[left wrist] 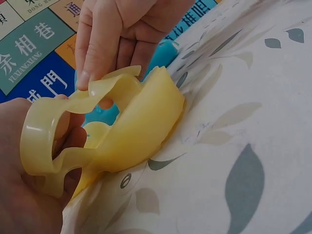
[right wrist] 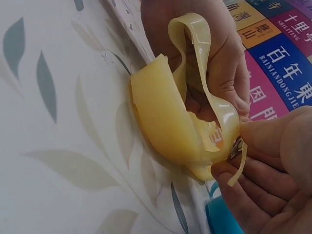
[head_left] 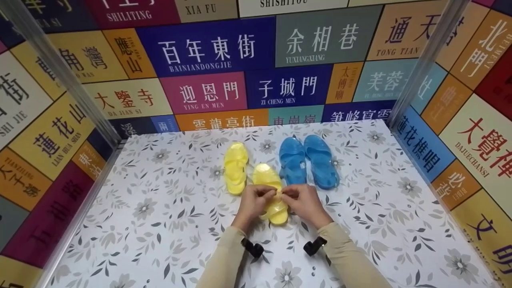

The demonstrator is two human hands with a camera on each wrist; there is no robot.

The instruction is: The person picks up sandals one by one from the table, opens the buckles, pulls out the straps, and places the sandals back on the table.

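Yellow sandals: two — the near sandal (head_left: pixel 267 176) and its mate (head_left: pixel 236 168), left of the near sandal. Blue sandals: two, the inner blue sandal (head_left: pixel 293 154) and the outer blue sandal (head_left: pixel 322 162), both right of the near sandal. Hands: two, left hand (head_left: pixel 255 201) and right hand (head_left: pixel 303 201), at the near sandal. Metal buckle (right wrist: pixel 236 148) in sight: one — on the near sandal.

My L forearm's in a plain khaki-beige fabric sleeve (head_left: pixel 222 258), and my R has a matching khaki-beige fabric sleeve (head_left: pixel 354 258), both w/ a few soft creases, ending approx. at the wrist. Small, blocky black L wrist cam (head_left: pixel 253 248) juts inward by that cuff; similar black R wrist cam (head_left: pixel 315 245) opp. My fingers (right wrist: pixel 265 180) are bare.
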